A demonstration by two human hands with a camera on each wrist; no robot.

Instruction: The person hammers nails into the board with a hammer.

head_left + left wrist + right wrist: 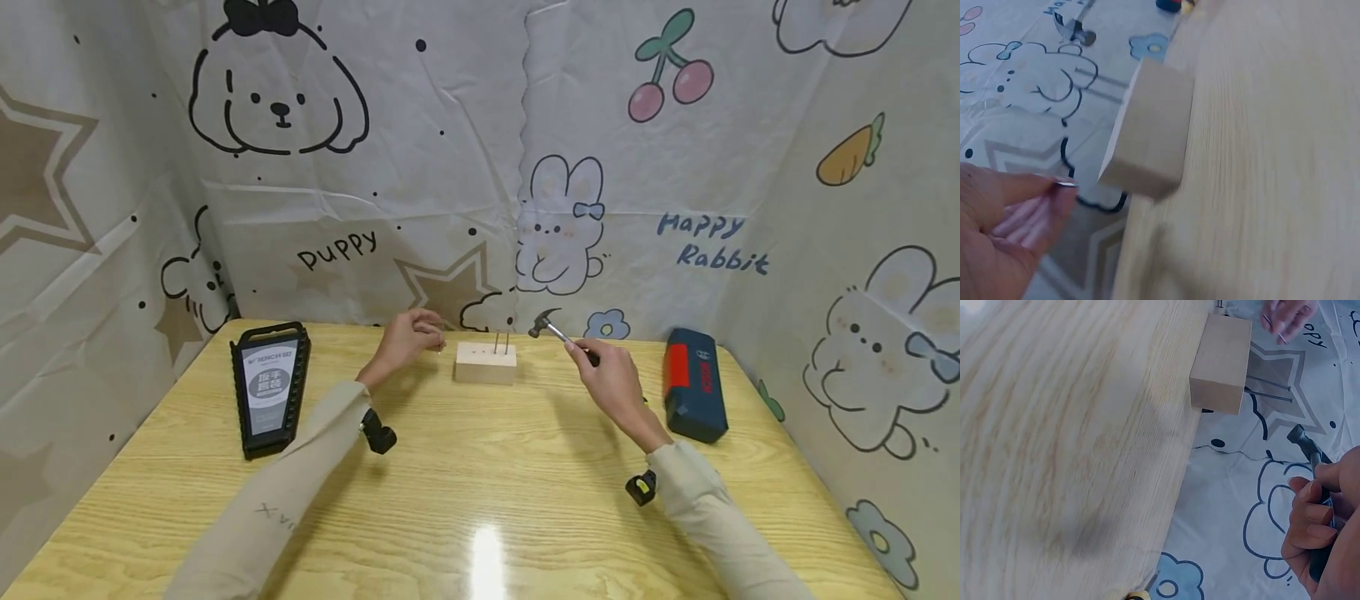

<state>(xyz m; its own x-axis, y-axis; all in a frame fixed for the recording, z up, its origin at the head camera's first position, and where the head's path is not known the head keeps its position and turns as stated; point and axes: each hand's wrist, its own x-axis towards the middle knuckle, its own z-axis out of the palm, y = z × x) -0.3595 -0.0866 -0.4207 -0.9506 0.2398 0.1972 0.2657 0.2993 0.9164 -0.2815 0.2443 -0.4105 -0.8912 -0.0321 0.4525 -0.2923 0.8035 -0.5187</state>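
Observation:
A pale wooden block point(486, 371) stands near the table's back edge. Two nails point(1270, 382) rise upright from its right half, with small holes in the top to their left. Just left of the block, my left hand point(408, 337) is raised and pinches another nail point(1282, 339) between thumb and fingertips; only its bright tip shows in the left wrist view. My right hand point(611, 379) grips a claw hammer point(557, 330) by its dark handle, to the right of the block. The hammer head is up in the air, apart from the standing nails.
At the left lies a black wrench rack point(270, 387) with a printed label. A dark blue case point(696, 400) with a red panel lies at the right. Something yellow and black point(1138, 595) is partly visible near the right wrist. Printed cloth point(450, 183) hangs behind the table.

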